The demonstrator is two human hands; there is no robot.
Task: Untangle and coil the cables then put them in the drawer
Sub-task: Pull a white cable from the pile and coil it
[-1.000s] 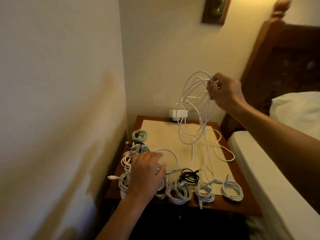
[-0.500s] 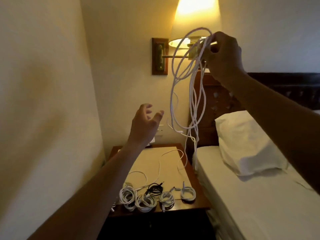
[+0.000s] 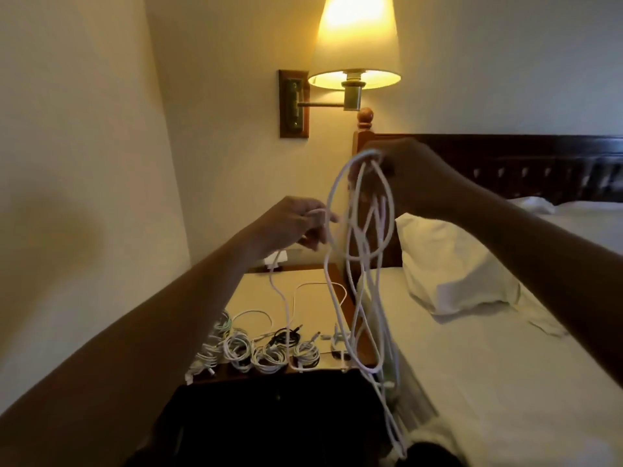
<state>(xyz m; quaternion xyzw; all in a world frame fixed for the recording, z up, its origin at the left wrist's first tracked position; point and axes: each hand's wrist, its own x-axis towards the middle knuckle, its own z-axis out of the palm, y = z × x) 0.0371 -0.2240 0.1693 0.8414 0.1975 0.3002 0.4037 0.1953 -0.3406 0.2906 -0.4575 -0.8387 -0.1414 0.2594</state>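
Right fingers: the fingers point(image 3: 387, 165) of the right hand point(image 3: 414, 180) are clenched round the top of the loose white cable point(image 3: 393, 214), in front of the headboard point(image 3: 505, 156).
Left fingers: those of the left hand point(image 3: 290, 224) grasp one strand of the same cable, just left of the hanging loops; blur softens the grip.
Cable: in the air between both hands. Its long loops drop past the right edge of the desk point(image 3: 256, 291), beside the bed point(image 3: 505, 365), and one strand falls from the left hand onto the desk.
Coils: a row of wound white coils point(image 3: 269, 357), with one black among them, lies along the near desk edge.
Hidden: the left forearm covers the left end of the row. The cable's lowest loops run into shadow at the bottom of the view, so its ends cannot be traced. A white plug point(image 3: 277, 257) at the wall shows only partly under the left hand. The desk front is too dark to read. The right hand covers part of the headboard post.
Cut off: the lamp point(image 3: 357, 38) shade by the top edge, both arms by the frame edges.
Around: a pillow point(image 3: 448, 264) lies on the bed.
Change: half a second ago the right hand held the cable up at lamp height; it now sits lower. The left hand was then released and apart from the cable; it now holds a strand.
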